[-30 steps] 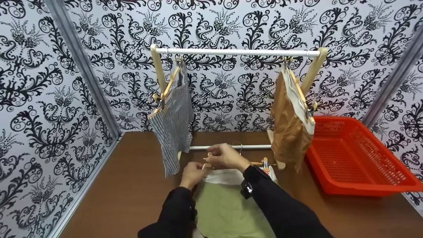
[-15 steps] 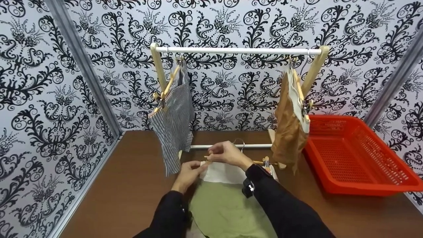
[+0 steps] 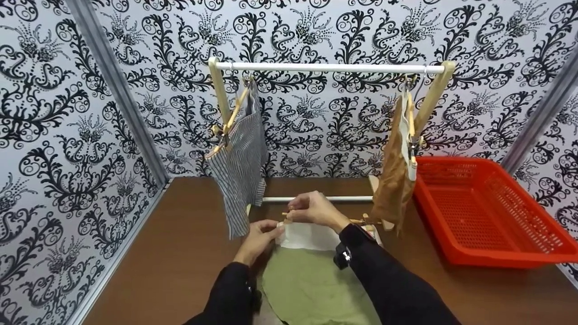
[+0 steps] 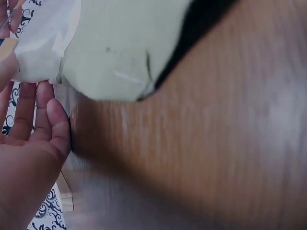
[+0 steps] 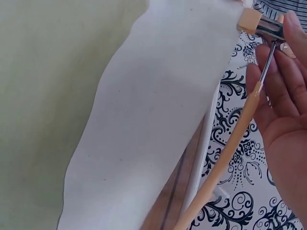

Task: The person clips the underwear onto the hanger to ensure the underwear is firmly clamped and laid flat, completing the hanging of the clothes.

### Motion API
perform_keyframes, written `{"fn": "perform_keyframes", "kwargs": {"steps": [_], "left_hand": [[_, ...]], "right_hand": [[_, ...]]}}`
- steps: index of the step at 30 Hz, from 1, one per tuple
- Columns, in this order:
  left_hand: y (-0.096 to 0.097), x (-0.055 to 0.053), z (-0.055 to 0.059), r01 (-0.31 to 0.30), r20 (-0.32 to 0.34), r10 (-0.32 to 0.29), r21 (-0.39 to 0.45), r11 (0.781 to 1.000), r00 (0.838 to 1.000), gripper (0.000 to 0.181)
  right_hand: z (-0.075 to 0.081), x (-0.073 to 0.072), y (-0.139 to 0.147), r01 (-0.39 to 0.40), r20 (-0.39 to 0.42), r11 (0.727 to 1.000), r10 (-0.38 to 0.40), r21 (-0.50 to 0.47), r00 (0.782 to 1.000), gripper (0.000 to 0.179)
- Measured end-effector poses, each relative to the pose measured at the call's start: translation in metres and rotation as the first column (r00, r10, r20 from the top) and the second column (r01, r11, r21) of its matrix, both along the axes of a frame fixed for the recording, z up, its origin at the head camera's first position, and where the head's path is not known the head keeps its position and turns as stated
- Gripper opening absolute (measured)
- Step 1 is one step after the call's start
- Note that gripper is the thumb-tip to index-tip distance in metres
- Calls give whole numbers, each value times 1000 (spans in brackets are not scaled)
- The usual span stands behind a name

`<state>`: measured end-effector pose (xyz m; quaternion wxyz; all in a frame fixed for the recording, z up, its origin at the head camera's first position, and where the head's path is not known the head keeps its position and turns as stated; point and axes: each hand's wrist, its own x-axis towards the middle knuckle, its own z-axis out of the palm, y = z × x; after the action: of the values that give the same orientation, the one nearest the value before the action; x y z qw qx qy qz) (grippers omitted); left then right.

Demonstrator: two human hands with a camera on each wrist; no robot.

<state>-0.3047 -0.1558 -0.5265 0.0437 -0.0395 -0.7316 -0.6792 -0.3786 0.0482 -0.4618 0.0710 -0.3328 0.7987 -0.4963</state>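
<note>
A green garment [image 3: 316, 280] with a white waistband [image 3: 311, 237] lies on the brown table. My left hand [image 3: 257, 241] pinches the waistband's left corner between thumb and fingers; the left wrist view shows that hand [image 4: 33, 158] with several fingers under the cloth. My right hand [image 3: 316, 212] grips the metal clip [image 5: 268, 26] of a wooden hanger [image 5: 235, 129]. The clip's wooden pad [image 5: 249, 20] meets the waistband's upper edge near that corner; whether it bites the cloth, I cannot tell. At the other end, a second clip [image 3: 365, 219] sits by the waistband's right side.
Behind my hands stands a rack with a white rail [image 3: 325, 67]. A striped garment [image 3: 241, 167] hangs at its left and a brown garment [image 3: 393, 180] at its right. A red plastic basket [image 3: 487, 216] stands on the right. Patterned walls [image 3: 307, 126] enclose the table.
My left hand has shifted from beside the clip to the waistband's corner, and the waistband lies more spread out. My right hand stays on the clip. The hanging brown garment has turned more edge-on.
</note>
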Motion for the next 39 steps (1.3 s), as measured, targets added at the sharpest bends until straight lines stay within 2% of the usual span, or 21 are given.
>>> {"fn": "perform_keyframes", "kwargs": {"steps": [3, 8, 14, 26, 31, 39], "left_hand": [[0, 1, 0, 16, -31, -16, -1, 1000, 999, 23], [0, 1, 1, 17, -40, -17, -11, 1000, 999, 24], [-1, 2, 3, 14, -28, -15, -35, 999, 999, 26], [7, 3, 6, -37, -10, 38, 102, 994, 999, 25], [8, 3, 9, -51, 19, 49, 100, 994, 999, 26], [5, 3, 4, -30, -6, 31, 138, 990, 999, 26]], "right_hand": [[1, -1, 2, 0, -17, 1000, 0, -8, 1000, 24], [2, -2, 3, 9, -47, 1000, -10, -10, 999, 17], [-1, -2, 3, -24, -19, 999, 23, -37, 1000, 24], [-15, 0, -4, -30, 0, 997, 30, -76, 1000, 26], [-17, 1, -6, -28, 9, 999, 28, -34, 1000, 29], [-20, 2, -12, -28, -7, 1000, 28, -9, 1000, 30]]}}
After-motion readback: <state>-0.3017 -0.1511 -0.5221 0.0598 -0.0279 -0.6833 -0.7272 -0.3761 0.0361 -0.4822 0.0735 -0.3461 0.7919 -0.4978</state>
